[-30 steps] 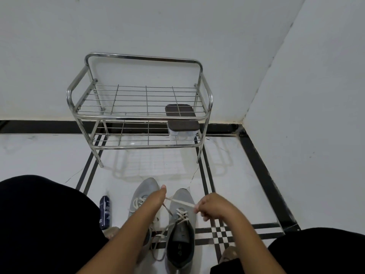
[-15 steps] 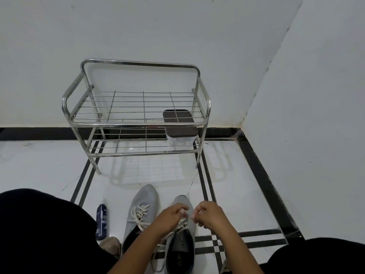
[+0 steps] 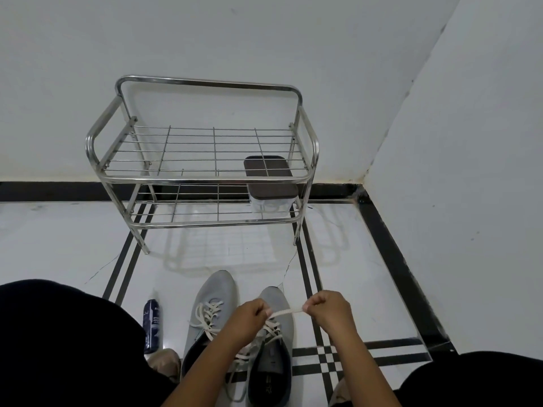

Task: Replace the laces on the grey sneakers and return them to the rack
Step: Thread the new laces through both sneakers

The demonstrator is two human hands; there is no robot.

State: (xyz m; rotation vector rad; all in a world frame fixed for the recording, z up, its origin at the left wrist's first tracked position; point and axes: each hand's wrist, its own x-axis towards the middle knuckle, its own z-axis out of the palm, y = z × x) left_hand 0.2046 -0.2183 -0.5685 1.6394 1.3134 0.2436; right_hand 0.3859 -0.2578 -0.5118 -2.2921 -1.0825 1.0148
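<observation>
Two grey sneakers stand side by side on the floor between my knees. The left sneaker [image 3: 213,301] is laced with a cream lace. Over the right sneaker [image 3: 279,301] both my hands work a cream lace [image 3: 284,311]. My left hand [image 3: 249,318] pinches one end of a short stretch of that lace, and my right hand [image 3: 326,308] pinches the other end, so the stretch runs taut between them. My left forearm hides much of the right sneaker's lacing. The steel shoe rack [image 3: 205,179] stands against the wall beyond the sneakers.
A clear box with a dark brown lid [image 3: 271,183] sits on the rack's lower shelf at the right. A dark blue spray can [image 3: 152,326] lies on the floor left of the sneakers. White walls meet in a corner at the right. My dark-clothed knees fill both lower corners.
My left hand came down from near the left sneaker to the right sneaker's lace. Both hands met, then drew apart, pulling a short stretch of lace taut. The camera tilted down slightly.
</observation>
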